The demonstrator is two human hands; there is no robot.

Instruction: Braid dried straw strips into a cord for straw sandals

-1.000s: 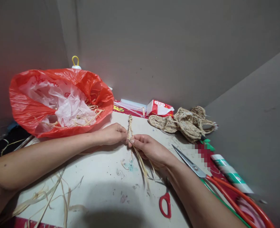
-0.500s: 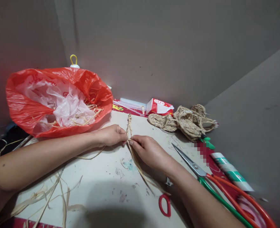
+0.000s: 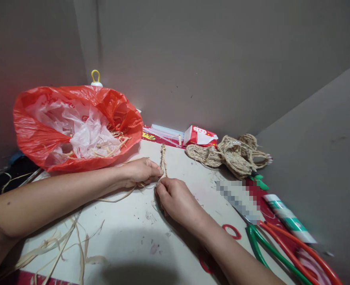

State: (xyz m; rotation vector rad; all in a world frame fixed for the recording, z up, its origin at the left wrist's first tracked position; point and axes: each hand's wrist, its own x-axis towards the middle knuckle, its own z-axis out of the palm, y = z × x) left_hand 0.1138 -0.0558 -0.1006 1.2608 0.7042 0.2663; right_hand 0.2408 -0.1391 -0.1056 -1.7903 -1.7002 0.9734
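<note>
Tan plaited straw cord (image 3: 163, 155): probably light, floppy; grab near end.
Left hand (image 3: 140, 172): pinching that end.
Right hand (image 3: 175, 200): closed, pinching it too.

tabletop (image 3: 127, 233): bare patch near the front edge, passable.
centre: left hand (image 3: 140, 172) and right hand (image 3: 175, 198), both pinching a straw braid (image 3: 163, 156), bar the middle.
left rear: red bag (image 3: 44, 134), bulky, fills the corner.
left front: loose straw strips (image 3: 65, 245), flat.
rear right: rope bundles (image 3: 231, 156), tissue pack (image 3: 200, 136) against the wall (image 3: 192, 71).
right edge: scissors (image 3: 256, 243), tube (image 3: 290, 217), just beside the side wall (image 3: 326, 130).
</note>
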